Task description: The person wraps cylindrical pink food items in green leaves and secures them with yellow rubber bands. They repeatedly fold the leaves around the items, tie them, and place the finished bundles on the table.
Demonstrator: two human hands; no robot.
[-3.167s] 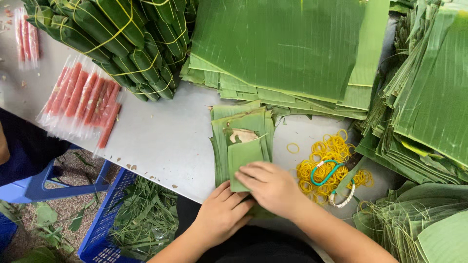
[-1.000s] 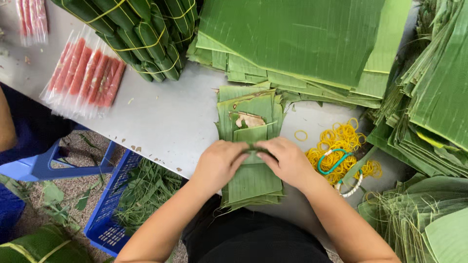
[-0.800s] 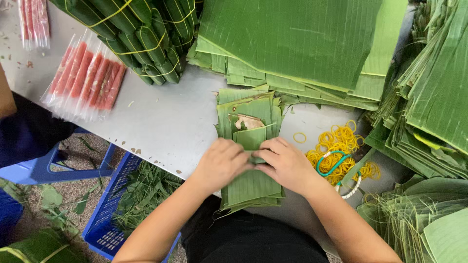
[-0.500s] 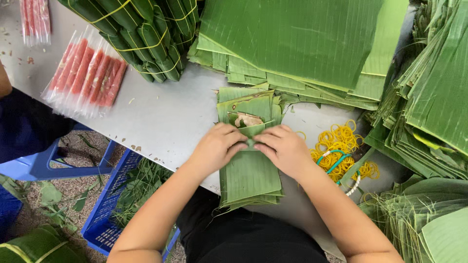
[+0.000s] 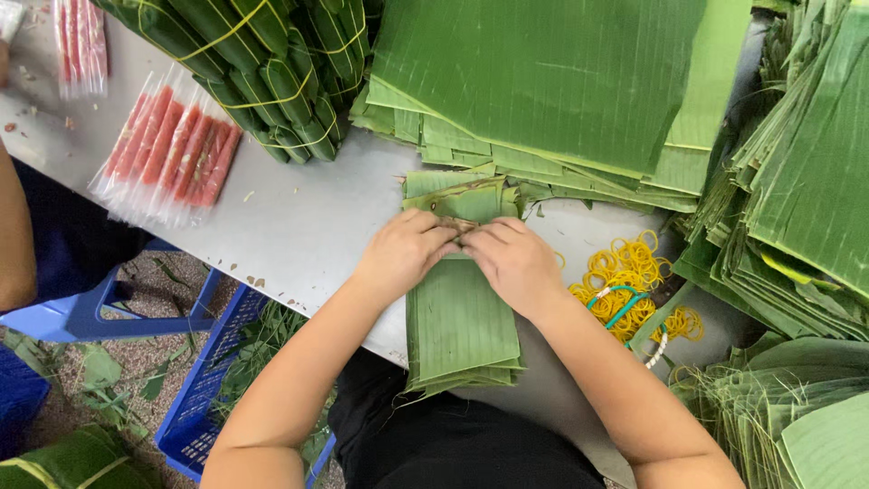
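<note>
A stack of cut banana leaf strips (image 5: pixel 460 317) lies on the grey table (image 5: pixel 299 226), its near end hanging over the table's front edge. My left hand (image 5: pixel 405 251) and my right hand (image 5: pixel 514 263) meet over the middle of the stack, fingers curled down and pressing a fold of leaf together. The pale filling seen earlier is hidden under my fingers. The far end of the stack (image 5: pixel 457 195) sticks out beyond my hands.
Big flat banana leaves (image 5: pixel 543 81) are piled at the back, with more leaf stacks (image 5: pixel 797 199) on the right. Tied leaf-wrapped rolls (image 5: pixel 272 63) and packs of red sausages (image 5: pixel 172 149) lie left. Yellow rubber bands (image 5: pixel 625 281) sit beside my right hand. A blue crate (image 5: pixel 204 398) stands below.
My hands slid up the leaf stack from its near end and closed together over the filling, folding the leaf across it. The filling is now covered.
</note>
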